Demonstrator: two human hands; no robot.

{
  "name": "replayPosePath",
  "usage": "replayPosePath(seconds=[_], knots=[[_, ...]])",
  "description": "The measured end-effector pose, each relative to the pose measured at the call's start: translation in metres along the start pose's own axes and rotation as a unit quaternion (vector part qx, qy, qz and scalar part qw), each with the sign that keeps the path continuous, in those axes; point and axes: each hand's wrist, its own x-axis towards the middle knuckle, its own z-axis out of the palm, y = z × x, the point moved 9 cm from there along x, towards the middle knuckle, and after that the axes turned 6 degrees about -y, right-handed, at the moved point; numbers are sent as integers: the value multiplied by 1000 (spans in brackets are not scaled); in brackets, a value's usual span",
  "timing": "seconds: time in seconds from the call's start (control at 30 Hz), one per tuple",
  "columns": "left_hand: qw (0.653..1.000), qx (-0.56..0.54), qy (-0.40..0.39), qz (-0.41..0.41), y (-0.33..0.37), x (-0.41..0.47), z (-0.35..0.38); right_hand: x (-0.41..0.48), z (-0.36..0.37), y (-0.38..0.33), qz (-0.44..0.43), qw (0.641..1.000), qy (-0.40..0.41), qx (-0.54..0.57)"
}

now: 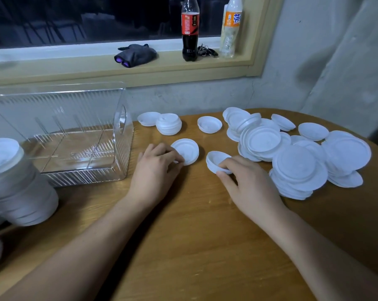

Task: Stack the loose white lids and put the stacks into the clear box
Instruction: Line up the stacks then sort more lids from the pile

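Rims are needing squaring before nesting, we are judging. Our left hand [160, 164] is pinching a flat lid [189, 148] on the table [183, 224]; our right hand [249, 185] is pinching a tilted lid [216, 159] beside the loose pile [296, 161]. The clear box [79, 137] is standing left.

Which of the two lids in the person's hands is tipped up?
The right hand grips the tilted lid; the left hand holds a flat lid on the table.
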Motion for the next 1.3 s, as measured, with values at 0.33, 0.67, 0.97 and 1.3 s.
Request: replayPosePath(seconds=[0.33,0.67,0.97,1.3], knots=[[998,-26,48,30,10,-6,-23,1,-1,3,18,999,-15,39],[995,-29,61,77,30,-30,-41,0,2,8,46,994,-33,92],[995,-79,3,59,37,-47,-39,1,2,13,75,992,-37,94],[993,-92,41,54,38,-45,-54,1,-5,5,51,997,-15,61]])
